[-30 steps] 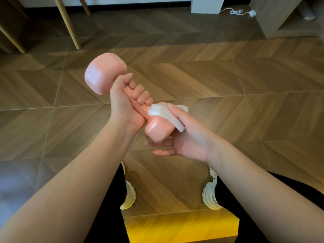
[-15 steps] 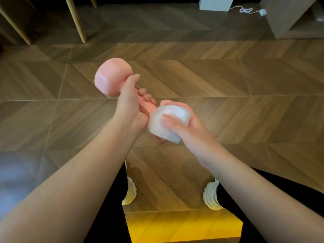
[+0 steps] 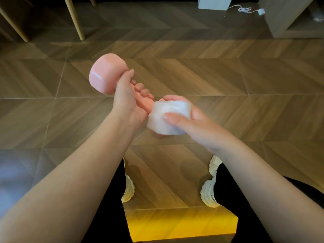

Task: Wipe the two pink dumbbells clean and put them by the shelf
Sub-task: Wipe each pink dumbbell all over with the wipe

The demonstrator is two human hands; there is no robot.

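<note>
**Wiping the low end of a pink dumbbell**

The dumbbell [image 3: 107, 72] is hanging in the air in front of the person, above the floor [image 3: 228, 76]. It is tilting. One fat end is pointing up and away to the left. The other end is pointing down toward the person.

The left grip [image 3: 125, 100] is wrapping around the thin bar in the middle, with the fingers curling tight. Holding it by the bar is leaving both fat ends free for cleaning, and it is stopping the weight from slipping.

The right grip [image 3: 189, 118] is cupping a white wipe [image 3: 168, 118] over the low end. The thumb is pressing on top of the wipe and the fingers are curling round the far side. The wipe is hiding almost all of that end. Only a bit of pink is peeking out below.

I am guessing the cleaning is only partly done. The high end is looking bare and shiny, and no wipe is touching it. The second dumbbell is not showing anywhere.

Two white shoes [image 3: 209, 190] are standing on the floor under the arms. Far off at the top right, a wooden unit [image 3: 280, 20] is standing. It may be the shelf, but I cannot tell for sure. It is well apart from the dumbbell, so the carrying is probably coming later.
</note>
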